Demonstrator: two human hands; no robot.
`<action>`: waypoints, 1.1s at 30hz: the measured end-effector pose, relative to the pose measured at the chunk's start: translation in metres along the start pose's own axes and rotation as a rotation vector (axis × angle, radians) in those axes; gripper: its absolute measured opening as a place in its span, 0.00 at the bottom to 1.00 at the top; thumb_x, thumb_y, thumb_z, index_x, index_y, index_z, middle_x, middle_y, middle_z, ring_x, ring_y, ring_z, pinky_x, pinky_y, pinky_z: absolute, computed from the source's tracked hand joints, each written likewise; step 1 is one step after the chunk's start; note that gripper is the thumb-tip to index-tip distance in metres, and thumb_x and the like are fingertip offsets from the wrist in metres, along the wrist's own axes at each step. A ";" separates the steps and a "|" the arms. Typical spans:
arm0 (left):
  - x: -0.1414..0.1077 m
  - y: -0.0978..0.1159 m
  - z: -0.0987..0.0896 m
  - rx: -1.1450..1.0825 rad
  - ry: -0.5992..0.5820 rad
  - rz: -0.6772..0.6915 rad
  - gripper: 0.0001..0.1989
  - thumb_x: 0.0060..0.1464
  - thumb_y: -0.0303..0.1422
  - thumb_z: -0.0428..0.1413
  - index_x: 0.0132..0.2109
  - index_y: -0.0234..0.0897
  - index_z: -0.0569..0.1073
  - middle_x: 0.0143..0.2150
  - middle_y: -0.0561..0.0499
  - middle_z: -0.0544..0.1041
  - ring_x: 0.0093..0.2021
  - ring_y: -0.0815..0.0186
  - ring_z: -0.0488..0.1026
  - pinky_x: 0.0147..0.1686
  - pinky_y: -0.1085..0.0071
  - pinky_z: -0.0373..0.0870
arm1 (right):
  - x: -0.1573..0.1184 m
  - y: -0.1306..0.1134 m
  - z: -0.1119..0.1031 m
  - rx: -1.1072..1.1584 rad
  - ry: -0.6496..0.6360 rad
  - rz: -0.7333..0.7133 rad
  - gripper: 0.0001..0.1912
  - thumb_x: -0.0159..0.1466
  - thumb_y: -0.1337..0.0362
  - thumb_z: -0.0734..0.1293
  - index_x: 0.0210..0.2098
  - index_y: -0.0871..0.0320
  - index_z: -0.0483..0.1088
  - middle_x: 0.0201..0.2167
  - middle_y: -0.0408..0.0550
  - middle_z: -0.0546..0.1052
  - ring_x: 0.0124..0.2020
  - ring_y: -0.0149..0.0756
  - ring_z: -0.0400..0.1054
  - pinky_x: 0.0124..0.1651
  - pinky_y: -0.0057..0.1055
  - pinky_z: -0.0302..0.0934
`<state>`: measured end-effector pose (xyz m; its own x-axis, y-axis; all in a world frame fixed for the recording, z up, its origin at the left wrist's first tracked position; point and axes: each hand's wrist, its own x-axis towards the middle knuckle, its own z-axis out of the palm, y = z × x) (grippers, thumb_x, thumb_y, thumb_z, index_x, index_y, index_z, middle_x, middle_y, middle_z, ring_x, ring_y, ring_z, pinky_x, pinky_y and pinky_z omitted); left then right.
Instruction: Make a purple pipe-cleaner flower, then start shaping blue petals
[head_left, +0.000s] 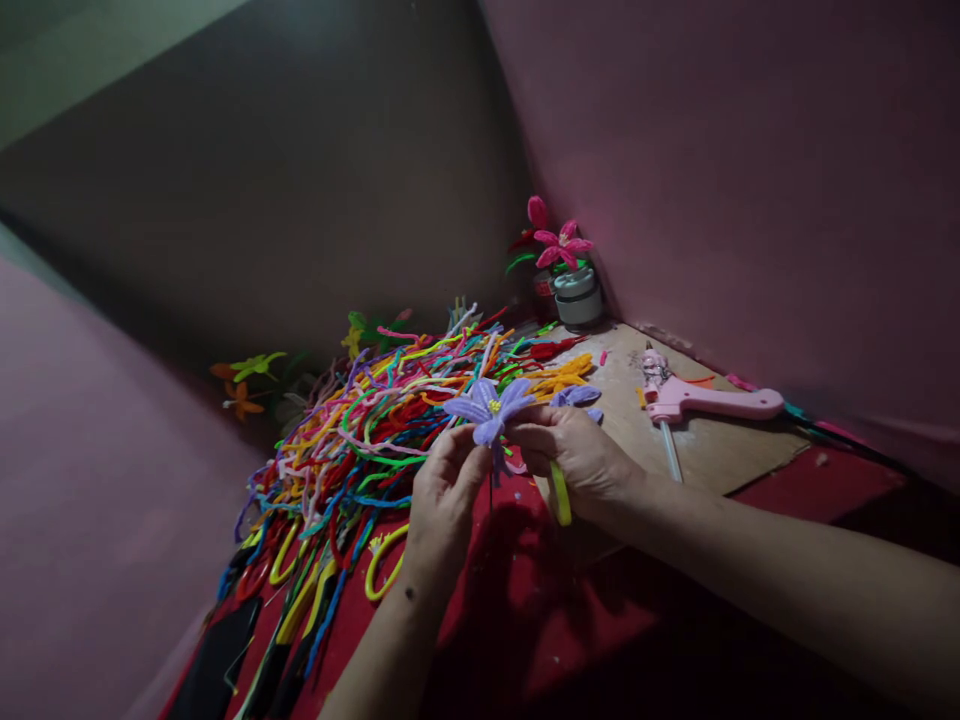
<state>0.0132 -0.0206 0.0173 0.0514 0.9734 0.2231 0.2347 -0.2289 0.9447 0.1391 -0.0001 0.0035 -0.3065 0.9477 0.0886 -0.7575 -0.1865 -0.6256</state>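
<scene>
A purple pipe-cleaner flower (485,432) with a yellow centre is held up in front of me, a thin dark stem below it. My left hand (448,490) pinches it from the lower left, thumb against fingers. From the other side, my right hand (574,455) has its fingertips closed at the petals' right edge. A yellow-green strip (560,492) shows under the right palm; whether that hand grips it I cannot tell. Just behind the right hand lie loose purple petals (577,396) and orange petal pieces (561,375).
A big heap of coloured pipe cleaners (360,425) covers the left. A pink glue gun (697,400) lies on the board (626,375) at right. A pink flower (564,245) stands in a grey pot (578,298) in the corner. Yellow-and-black handles (304,610) and a dark flat object (217,655) lie front left.
</scene>
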 end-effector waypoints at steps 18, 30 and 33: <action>-0.010 0.017 0.002 -0.395 -0.058 -0.119 0.08 0.47 0.33 0.57 0.26 0.33 0.67 0.16 0.57 0.63 0.13 0.78 0.56 0.13 0.80 0.52 | -0.013 -0.011 0.005 -0.386 -0.143 -0.218 0.09 0.53 0.60 0.68 0.32 0.57 0.76 0.26 0.44 0.75 0.31 0.32 0.67 0.40 0.33 0.61; -0.003 -0.003 -0.013 -0.823 -0.598 -0.406 0.11 0.50 0.38 0.55 0.27 0.33 0.68 0.14 0.62 0.55 0.08 0.83 0.41 0.08 0.82 0.52 | -0.015 -0.012 0.007 -0.195 -0.272 -0.006 0.04 0.51 0.67 0.69 0.22 0.61 0.74 0.21 0.43 0.73 0.24 0.27 0.65 0.33 0.27 0.58; -0.003 0.005 -0.008 -0.560 -0.434 -0.269 0.14 0.52 0.40 0.52 0.28 0.32 0.69 0.16 0.57 0.63 0.11 0.78 0.55 0.11 0.79 0.59 | -0.014 -0.005 0.004 -0.128 -0.208 -0.018 0.06 0.53 0.63 0.69 0.27 0.60 0.75 0.20 0.42 0.71 0.22 0.27 0.63 0.28 0.27 0.57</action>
<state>0.0063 -0.0244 0.0231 0.4669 0.8835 -0.0379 -0.2286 0.1619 0.9600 0.1444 -0.0139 0.0086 -0.4159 0.8745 0.2496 -0.6885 -0.1234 -0.7146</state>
